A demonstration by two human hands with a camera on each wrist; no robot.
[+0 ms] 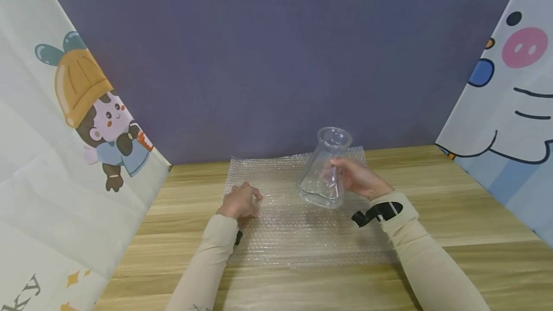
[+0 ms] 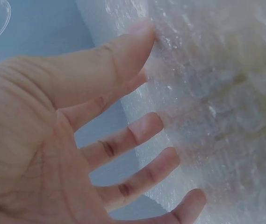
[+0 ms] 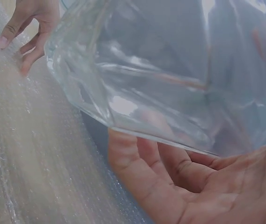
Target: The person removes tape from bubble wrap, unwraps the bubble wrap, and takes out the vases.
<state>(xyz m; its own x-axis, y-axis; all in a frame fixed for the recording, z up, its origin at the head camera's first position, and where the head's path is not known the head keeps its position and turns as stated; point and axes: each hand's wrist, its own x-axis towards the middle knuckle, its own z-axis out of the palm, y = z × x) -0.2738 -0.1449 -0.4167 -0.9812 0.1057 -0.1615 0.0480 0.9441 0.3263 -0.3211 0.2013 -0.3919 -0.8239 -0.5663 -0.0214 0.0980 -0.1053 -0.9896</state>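
Note:
A clear glass vase [image 1: 320, 179] with a faceted body, wide base and flared neck leans slightly to the right over a sheet of bubble wrap [image 1: 281, 234]. Fingers and thumb of my right hand [image 1: 360, 179] grip it from the right side. In the right wrist view the faceted glass [image 3: 170, 84] fills most of the picture, with curled fingers beneath it. My left hand [image 1: 242, 200] is at the left part of the bubble wrap. Its fingers are spread and loosely bent in the left wrist view, fingertips right at the wrap's surface [image 2: 226, 116].
The bubble wrap lies on a wood-grain table [image 1: 181, 234]. Behind it rises a dark blue-grey panel [image 1: 276, 61]. White cloths with cartoon prints flank the table, one on the left [image 1: 43, 157] and one on the right [image 1: 522, 124].

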